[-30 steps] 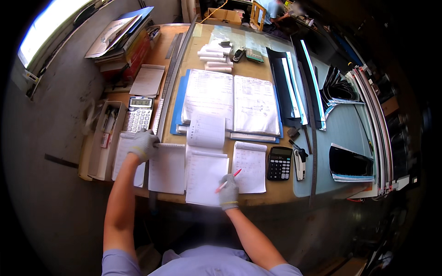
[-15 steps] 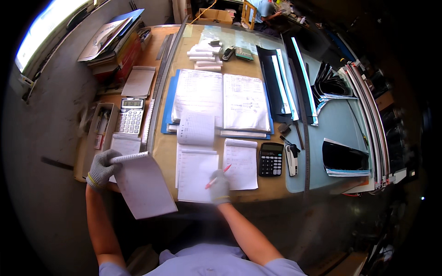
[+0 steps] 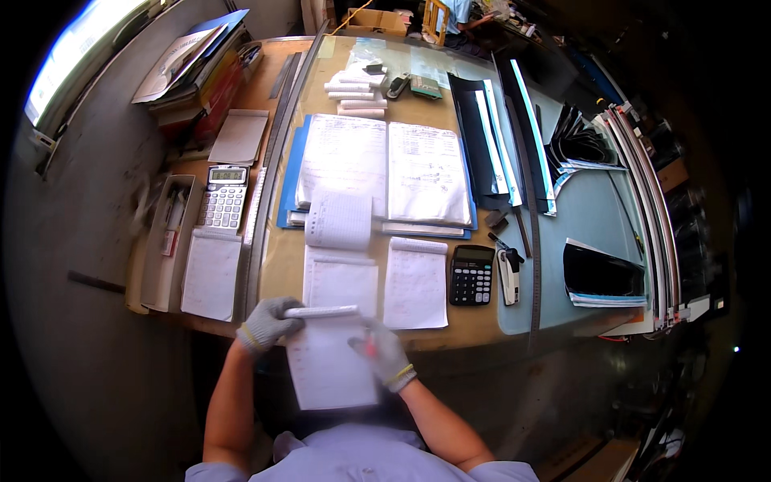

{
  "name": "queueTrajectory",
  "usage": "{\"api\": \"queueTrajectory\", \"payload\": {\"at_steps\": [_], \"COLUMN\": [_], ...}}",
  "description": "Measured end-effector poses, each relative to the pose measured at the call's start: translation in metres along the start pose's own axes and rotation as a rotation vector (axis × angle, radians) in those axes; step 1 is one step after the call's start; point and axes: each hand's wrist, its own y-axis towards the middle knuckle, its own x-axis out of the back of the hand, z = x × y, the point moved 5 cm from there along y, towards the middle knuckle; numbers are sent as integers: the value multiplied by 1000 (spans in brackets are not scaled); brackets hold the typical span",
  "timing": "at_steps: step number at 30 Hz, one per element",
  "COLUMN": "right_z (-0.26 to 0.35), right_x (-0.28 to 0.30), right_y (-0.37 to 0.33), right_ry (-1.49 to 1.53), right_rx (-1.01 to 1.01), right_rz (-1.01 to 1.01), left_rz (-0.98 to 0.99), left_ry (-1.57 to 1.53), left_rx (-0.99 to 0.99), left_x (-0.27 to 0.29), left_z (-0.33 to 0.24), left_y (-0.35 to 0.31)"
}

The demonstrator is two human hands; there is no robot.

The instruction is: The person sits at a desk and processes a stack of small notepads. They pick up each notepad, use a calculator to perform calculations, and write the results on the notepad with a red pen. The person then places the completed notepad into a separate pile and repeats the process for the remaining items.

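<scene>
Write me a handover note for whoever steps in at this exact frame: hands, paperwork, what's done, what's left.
Left hand, gloved, grips the top edge of a white notepad held off the desk's near edge.
Right hand, gloved, rests on the pad's right side with a red pen.
On the desk: a second pad with its page flipped up, a loose sheet, a black calculator, an open ledger.
Done: pad is lifted and in hand.
Left: whether anything has been written on it cannot be told.
</scene>
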Motion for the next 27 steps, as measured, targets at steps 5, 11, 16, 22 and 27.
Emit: {"api": "queueTrajectory", "payload": {"at_steps": [5,11,16,22,27], "right_z": [13,43,9,82,88], "right_x": [24,3,27,-22,-41], "right_y": [16,4,37,48,104], "right_ry": [-522,-693,-779,-1374,-1731], "right_rx": [386,628,519,1006,1283], "right_rz": [115,33,-113,-176,-84], "left_rz": [-79,109,-215,-391,-524], "left_ry": [-585,-946,-683,-567,-612], "left_rx": [-162,100,173,113,38], "left_x": [-27,-76,-82,-21,3], "left_z": [-10,59,78,139,149], "left_y": [12,-5,-29,-68,-89]}}
